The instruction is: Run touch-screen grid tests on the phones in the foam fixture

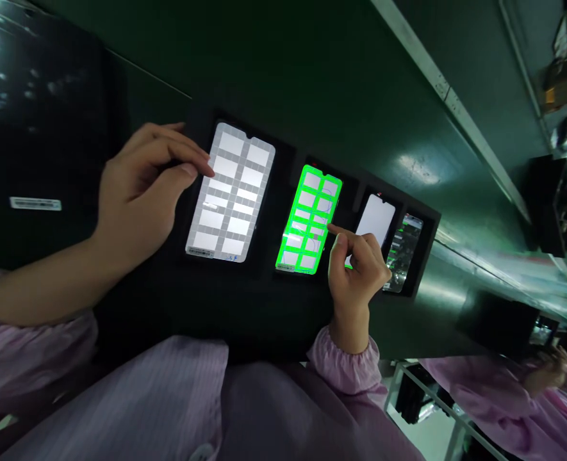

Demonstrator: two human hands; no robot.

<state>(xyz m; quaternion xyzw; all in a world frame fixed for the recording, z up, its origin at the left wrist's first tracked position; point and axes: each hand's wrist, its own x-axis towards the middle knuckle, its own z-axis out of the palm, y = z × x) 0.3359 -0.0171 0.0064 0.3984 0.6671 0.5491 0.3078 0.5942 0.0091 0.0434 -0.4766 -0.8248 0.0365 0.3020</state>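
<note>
Several phones lie side by side in a black tray (245, 301) on a dark green bench. My left hand (143, 189) rests at the left edge of a phone with a white and grey grid screen (230, 192), its fingers stretched out and its thumb tip touching the glass. My right hand (355, 269) has its forefinger pointing out and touching the right side of a phone with a bright green grid screen (309, 218), with the other fingers curled in. Neither hand holds anything. Right of it lie a phone with a plain white screen (375, 218) and a phone showing a list (405, 250).
A black box with a white label (36, 203) sits at the far left. A metal rail (449, 96) runs across the bench behind the tray. Another person in a pink sleeve (542, 384) works at the lower right. Dark equipment (550, 205) stands at the right edge.
</note>
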